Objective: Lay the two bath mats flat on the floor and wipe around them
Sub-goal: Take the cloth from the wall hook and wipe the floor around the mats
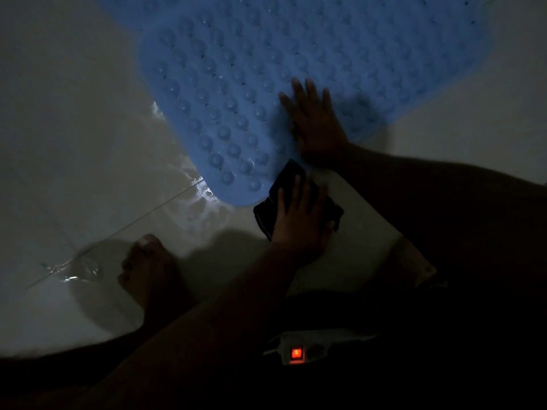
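Dim view down onto a pale tiled floor [74,119]. A blue bath mat [236,84] with rows of round suckers lies flat, stretching up and away from its rounded near corner; only this one mat is in view. The right hand [316,122] rests on the mat just inside its near edge, fingers straight and spread, palm down. The left hand [299,220] lies flat, fingers straight, on a dark cloth [266,214] on the floor, touching the mat's rounded corner. This hand is the nearer one to the shiny wet patch [201,190] along the mat's other side, so wiping likely means sweeping round the corner. A bare foot [148,261] and a lit power strip [296,353] sit farther from the mat.
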